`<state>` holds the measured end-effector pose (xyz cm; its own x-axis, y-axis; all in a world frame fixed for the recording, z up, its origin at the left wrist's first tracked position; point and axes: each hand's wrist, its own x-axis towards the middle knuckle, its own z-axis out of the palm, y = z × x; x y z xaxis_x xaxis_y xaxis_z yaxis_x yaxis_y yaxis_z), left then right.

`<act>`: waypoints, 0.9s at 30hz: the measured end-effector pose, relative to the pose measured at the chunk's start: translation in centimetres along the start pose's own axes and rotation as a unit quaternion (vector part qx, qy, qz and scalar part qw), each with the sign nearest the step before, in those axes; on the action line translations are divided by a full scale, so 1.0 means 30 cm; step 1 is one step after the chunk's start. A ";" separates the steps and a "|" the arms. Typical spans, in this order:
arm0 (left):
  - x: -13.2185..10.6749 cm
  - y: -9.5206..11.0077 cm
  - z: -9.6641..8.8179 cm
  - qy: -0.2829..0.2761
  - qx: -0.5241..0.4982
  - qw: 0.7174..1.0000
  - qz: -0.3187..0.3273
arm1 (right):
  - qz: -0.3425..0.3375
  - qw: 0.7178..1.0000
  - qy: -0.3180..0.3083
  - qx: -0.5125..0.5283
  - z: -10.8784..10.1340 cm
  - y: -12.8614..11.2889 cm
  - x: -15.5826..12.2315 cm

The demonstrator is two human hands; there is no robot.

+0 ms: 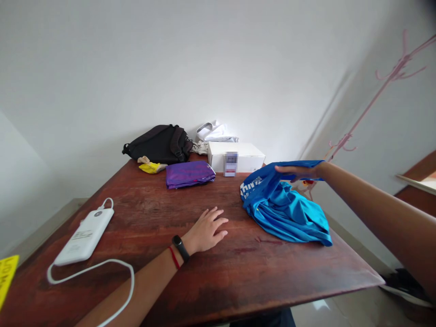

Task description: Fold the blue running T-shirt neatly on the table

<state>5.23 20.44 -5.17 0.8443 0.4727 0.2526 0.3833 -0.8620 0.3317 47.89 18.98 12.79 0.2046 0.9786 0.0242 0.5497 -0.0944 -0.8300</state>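
A crumpled blue shirt (289, 211) with white printed lettering lies at the right side of the wooden table, part of it raised. My right hand (298, 172) is at its upper edge, fingers pointing left, with the raised fabric in its grasp; the fingertips are partly hidden by cloth. My left hand (206, 229) rests on or just over the tabletop, left of the shirt and apart from it. Its fingers are spread and hold nothing. On that wrist are a black band and a red string.
Behind lie a folded purple cloth (190, 174), a yellow item (150, 168), a black bag (156, 143) and a white box (245, 154). A white power bank (85, 236) with a cable lies left. A pink coat stand (368, 109) leans in view at right.
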 end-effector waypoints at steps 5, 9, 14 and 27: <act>-0.001 -0.009 0.009 0.008 -0.009 1.000 0.003 | 0.044 0.995 0.081 0.045 0.045 -0.052 0.021; -0.002 -0.013 0.013 0.018 -0.018 1.000 0.003 | 0.004 0.977 0.151 0.147 0.035 -0.199 0.038; 0.001 -0.011 0.004 0.020 -0.028 0.999 -0.002 | -0.134 0.934 0.173 0.283 -0.024 -0.482 0.003; 0.028 -0.037 -0.032 0.136 -0.333 0.930 -0.070 | -0.290 0.918 0.237 0.131 0.020 -0.876 -0.353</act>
<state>5.16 21.97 -4.45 0.6429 0.6788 0.3549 0.0885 -0.5261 0.8458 30.78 11.21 34.02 0.3016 0.6548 0.6930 0.4769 0.5258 -0.7044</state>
